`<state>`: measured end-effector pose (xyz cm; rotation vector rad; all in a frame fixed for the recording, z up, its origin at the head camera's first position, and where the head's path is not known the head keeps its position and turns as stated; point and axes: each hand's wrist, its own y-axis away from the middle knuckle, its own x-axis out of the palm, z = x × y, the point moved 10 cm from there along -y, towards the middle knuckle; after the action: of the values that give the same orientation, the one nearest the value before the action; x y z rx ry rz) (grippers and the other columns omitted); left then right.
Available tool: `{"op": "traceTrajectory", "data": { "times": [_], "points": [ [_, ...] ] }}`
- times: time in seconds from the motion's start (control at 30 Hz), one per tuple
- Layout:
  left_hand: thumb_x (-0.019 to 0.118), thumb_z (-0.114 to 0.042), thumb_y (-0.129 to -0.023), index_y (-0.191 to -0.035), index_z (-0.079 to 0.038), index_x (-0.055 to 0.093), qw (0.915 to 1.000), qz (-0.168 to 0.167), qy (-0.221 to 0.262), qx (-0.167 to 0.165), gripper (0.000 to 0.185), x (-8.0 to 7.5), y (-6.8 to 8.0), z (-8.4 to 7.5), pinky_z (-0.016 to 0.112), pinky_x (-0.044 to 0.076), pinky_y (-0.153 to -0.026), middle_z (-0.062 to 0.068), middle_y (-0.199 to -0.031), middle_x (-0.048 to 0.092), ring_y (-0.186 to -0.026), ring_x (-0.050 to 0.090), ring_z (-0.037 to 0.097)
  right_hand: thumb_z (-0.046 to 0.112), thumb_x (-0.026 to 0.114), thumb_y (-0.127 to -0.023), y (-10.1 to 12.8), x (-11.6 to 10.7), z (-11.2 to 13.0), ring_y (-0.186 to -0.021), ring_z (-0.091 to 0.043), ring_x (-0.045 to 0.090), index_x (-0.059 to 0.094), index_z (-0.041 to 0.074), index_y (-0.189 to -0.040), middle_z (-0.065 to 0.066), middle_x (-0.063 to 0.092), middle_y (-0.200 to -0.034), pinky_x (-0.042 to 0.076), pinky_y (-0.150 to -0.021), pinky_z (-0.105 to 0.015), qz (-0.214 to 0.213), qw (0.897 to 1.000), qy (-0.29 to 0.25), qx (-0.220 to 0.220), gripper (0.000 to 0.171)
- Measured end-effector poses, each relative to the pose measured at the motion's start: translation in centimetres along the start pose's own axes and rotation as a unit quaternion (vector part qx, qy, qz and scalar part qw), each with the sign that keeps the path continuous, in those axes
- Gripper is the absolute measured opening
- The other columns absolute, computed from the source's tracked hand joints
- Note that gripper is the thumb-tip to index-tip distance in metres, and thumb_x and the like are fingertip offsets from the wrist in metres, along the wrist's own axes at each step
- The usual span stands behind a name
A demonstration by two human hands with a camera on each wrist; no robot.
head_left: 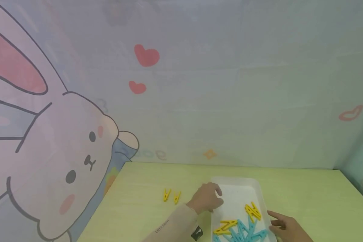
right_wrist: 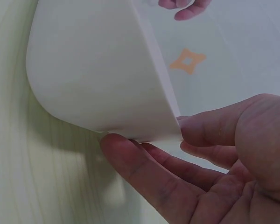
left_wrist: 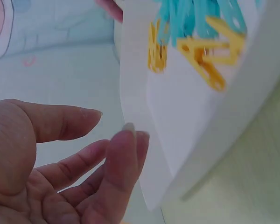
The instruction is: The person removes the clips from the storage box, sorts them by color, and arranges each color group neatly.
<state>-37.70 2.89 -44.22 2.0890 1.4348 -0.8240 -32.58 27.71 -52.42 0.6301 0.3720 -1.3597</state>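
A white tray [head_left: 234, 195] holds several teal clothespins [head_left: 242, 233] and several yellow clothespins [head_left: 252, 212] in its near half. My left hand [head_left: 206, 197] hovers by the tray's left rim, thumb and fingers parted with nothing between them. At the tray's right side, my right hand [head_left: 287, 229] grips the edge. In the right wrist view its thumb lies against the rim, and its fingers [right_wrist: 130, 156] reach under the tray wall [right_wrist: 98, 70]. Left of the tray, two yellow clothespins [head_left: 167, 195] lie on the table, apart from each other.
The pale green table [head_left: 308, 191] runs back to a cloth backdrop [head_left: 230, 101] printed with a rabbit and hearts. Near the left forearm, a small black item [head_left: 197, 233] shows at the bottom.
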Motion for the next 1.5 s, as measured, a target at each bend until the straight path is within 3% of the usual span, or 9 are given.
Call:
{"op": "traceTrajectory", "data": {
  "times": [0.07, 0.2, 0.33, 0.57, 0.83, 0.97, 1.1, 1.4, 1.5],
  "points": [
    [0.069, -0.007, -0.084, -0.092, -0.007, 0.066, 0.9996, 0.022, 0.018, -0.006, 0.009, 1.0, 0.3, -0.4, 0.028, 0.051, -0.049, 0.01, -0.12, 0.06, -0.049, 0.06, 0.016, 0.009, 0.07, -0.09, 0.0, 0.0, 0.1, -0.096, -0.039, 0.065, 0.047, -0.014, -0.136, -0.025, 0.067, -0.108, 0.055, -0.08, -0.05, 0.001, 1.0, -0.004, -0.007, 0.056],
    [0.07, -0.006, -0.086, -0.086, -0.008, 0.066, 0.9961, 0.07, 0.05, -0.019, 0.004, 3.2, 0.7, -1.1, 0.029, 0.053, -0.048, 0.003, -0.084, 0.066, -0.051, 0.062, 0.017, 0.01, 0.07, -0.091, 0.0, 0.0, 0.1, -0.096, -0.039, 0.066, 0.046, -0.015, -0.136, -0.025, 0.067, -0.107, 0.055, -0.079, -0.049, 0.003, 1.0, -0.006, -0.008, 0.056],
    [0.071, -0.009, -0.087, -0.076, -0.01, 0.065, 0.9917, 0.114, 0.041, -0.043, 0.013, 5.2, 1.0, -1.4, 0.028, 0.053, -0.048, 0.004, -0.063, 0.064, -0.051, 0.062, 0.018, 0.01, 0.069, -0.092, -0.1, -0.1, 0.0, -0.095, -0.039, 0.066, 0.045, -0.015, -0.137, -0.025, 0.067, -0.106, 0.056, -0.076, -0.047, 0.004, 1.0, -0.011, 0.002, 0.057],
    [0.072, -0.022, -0.086, -0.071, -0.012, 0.066, 0.9841, 0.117, -0.1, -0.088, 0.018, 6.2, 1.2, -0.7, 0.025, 0.047, -0.052, 0.0, -0.061, 0.062, -0.049, 0.057, 0.013, 0.012, 0.069, -0.092, -0.1, 0.2, -0.1, -0.097, -0.038, 0.065, 0.046, -0.013, -0.137, -0.026, 0.066, -0.108, 0.055, -0.078, -0.048, 0.006, 1.0, -0.006, 0.025, 0.057],
    [0.068, -0.026, -0.09, -0.062, -0.009, 0.057, 0.9705, 0.114, -0.184, -0.107, 0.035, 6.8, 0.3, 0.1, 0.025, 0.033, -0.037, 0.001, -0.047, 0.045, -0.035, 0.039, 0.014, 0.011, 0.069, -0.092, 0.2, 0.1, 0.2, -0.097, -0.039, 0.066, 0.046, -0.013, -0.137, -0.025, 0.067, -0.106, 0.055, -0.078, -0.048, -0.002, 1.0, -0.003, 0.023, 0.056],
    [0.067, -0.021, -0.091, -0.066, -0.009, 0.058, 0.9646, 0.11, -0.217, -0.102, 0.029, 7.3, -0.3, 0.4, 0.027, 0.027, -0.036, 0.001, -0.051, 0.044, -0.036, 0.034, 0.015, 0.011, 0.069, -0.092, 0.2, 0.1, 0.2, -0.097, -0.039, 0.066, 0.047, -0.013, -0.137, -0.024, 0.067, -0.106, 0.055, -0.078, -0.048, -0.003, 1.0, -0.006, 0.021, 0.056],
    [0.069, -0.018, -0.088, -0.077, -0.011, 0.062, 0.9551, 0.105, -0.266, -0.078, 0.014, 7.6, -0.7, 0.1, 0.027, 0.034, -0.043, 0.001, -0.064, 0.054, -0.049, 0.045, 0.016, 0.011, 0.07, -0.092, 0.2, 0.2, 0.2, -0.096, -0.038, 0.066, 0.047, -0.013, -0.137, -0.024, 0.067, -0.105, 0.055, -0.078, -0.047, -0.003, 1.0, -0.005, 0.018, 0.056],
    [0.071, -0.019, -0.088, -0.08, -0.019, 0.068, 0.9195, 0.102, -0.379, 0.021, 0.009, 8.7, -1.6, -2.1, 0.026, 0.045, -0.056, -0.006, -0.066, 0.055, -0.059, 0.049, 0.011, 0.009, 0.069, -0.091, 0.2, 0.0, 0.0, -0.096, -0.038, 0.066, 0.046, -0.014, -0.137, -0.023, 0.068, -0.105, 0.055, -0.078, -0.047, -0.006, 1.0, -0.013, 0.015, 0.056],
    [0.071, -0.022, -0.089, -0.076, -0.021, 0.068, 0.9141, 0.091, -0.393, 0.037, 0.013, 9.1, -1.8, -2.5, 0.025, 0.045, -0.056, -0.008, -0.066, 0.054, -0.059, 0.049, 0.009, 0.009, 0.069, -0.092, 0.3, -0.1, 0.0, -0.097, -0.039, 0.066, 0.046, -0.014, -0.137, -0.023, 0.068, -0.105, 0.055, -0.079, -0.048, -0.005, 1.0, -0.013, 0.012, 0.056]
  ]
}}
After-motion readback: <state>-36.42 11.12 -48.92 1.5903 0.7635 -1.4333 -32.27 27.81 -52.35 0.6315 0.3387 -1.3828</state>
